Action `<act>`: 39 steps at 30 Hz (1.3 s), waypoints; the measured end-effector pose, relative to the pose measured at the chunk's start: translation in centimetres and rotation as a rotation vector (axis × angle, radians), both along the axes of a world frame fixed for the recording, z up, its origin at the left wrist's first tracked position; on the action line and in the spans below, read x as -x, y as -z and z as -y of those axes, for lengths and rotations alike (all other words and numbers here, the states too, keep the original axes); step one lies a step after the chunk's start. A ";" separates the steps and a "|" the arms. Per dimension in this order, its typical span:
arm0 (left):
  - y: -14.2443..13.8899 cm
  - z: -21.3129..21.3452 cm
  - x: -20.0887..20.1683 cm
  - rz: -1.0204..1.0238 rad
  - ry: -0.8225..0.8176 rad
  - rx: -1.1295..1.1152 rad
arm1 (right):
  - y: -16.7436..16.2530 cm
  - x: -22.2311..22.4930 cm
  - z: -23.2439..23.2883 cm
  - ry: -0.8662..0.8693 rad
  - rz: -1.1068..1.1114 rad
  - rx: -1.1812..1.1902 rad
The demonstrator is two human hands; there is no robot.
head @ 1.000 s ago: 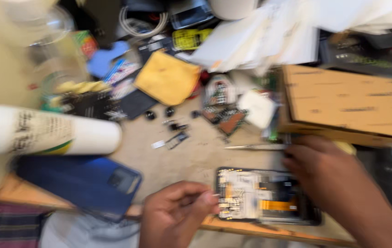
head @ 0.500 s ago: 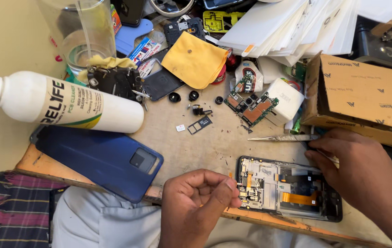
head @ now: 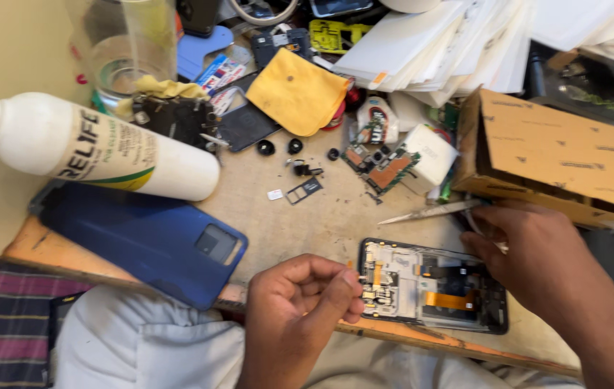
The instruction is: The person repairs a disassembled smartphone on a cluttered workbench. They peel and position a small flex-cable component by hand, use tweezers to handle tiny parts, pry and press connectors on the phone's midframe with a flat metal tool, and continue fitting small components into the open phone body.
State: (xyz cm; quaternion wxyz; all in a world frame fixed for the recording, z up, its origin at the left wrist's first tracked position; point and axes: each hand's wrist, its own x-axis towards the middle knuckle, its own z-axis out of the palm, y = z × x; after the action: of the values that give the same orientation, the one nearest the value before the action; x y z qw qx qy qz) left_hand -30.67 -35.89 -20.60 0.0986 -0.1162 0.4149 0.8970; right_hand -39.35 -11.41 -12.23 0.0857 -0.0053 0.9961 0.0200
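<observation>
Your left hand (head: 303,302) is clenched, fingertips at the left edge of the opened phone (head: 433,284); whether your right hand (head: 530,248), touching its right end, grips anything, you cannot tell.

A single head-worn camera looks steeply down and slightly forward from close above the opened phone (head: 433,284), which lies low and right of centre in the frame. Beyond the phone the cluttered bench (head: 321,216) runs to the top edge; nearer than it, the wearer's lap fills the bottom. No second view shares the scene.
</observation>
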 end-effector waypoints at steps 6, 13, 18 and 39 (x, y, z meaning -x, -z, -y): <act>1.4 1.4 -0.1 0.081 0.052 0.114 | 0.7 -0.7 0.4 -0.213 -0.140 0.233; 2.3 2.1 0.3 0.070 0.064 0.137 | 1.2 -0.7 1.0 -0.121 -0.062 0.303; 1.6 2.1 0.1 0.009 0.037 0.172 | 1.3 -0.8 1.4 -0.310 -0.206 0.244; -1.5 0.8 -0.6 -0.028 -0.062 0.037 | 0.6 -7.8 7.0 0.080 -0.351 1.281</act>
State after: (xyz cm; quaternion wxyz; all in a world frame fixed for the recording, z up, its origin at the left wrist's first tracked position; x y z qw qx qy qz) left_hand -30.08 -36.66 -19.09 0.0625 -0.1181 0.4288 0.8935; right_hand -31.59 -18.45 -12.80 -0.0972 -0.0147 0.8097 -0.5785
